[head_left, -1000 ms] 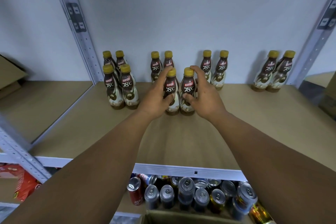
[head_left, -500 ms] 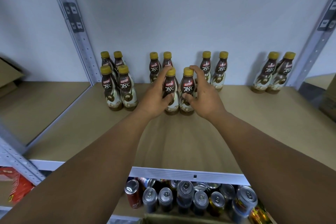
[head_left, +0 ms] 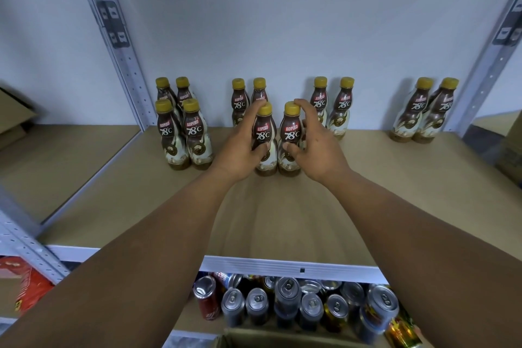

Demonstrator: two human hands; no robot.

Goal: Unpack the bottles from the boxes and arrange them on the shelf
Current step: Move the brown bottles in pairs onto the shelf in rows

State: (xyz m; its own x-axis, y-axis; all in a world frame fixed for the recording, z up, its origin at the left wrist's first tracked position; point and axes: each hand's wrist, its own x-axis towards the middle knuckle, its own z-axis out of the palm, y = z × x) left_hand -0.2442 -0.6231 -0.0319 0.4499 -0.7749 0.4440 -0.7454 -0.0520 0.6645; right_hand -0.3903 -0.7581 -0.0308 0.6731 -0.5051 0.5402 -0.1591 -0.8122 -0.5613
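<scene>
Tan shelf board (head_left: 282, 220) before a pale wall (head_left: 282, 22). Left hand (head_left: 240, 147) wraps round the left Kopiko bottle (head_left: 264, 135); just beside it, the right Kopiko bottle (head_left: 291, 133) sits in the curled right hand (head_left: 319, 147), forefinger at its cap. Both stand upright between the palms, each nearest its own hand; letting go probably calls for a straight pull back

Twelve brown, yellow-capped bottles (head_left: 195, 133) stand upright on the shelf (head_left: 282, 220), paired side by side toward its back.
</scene>
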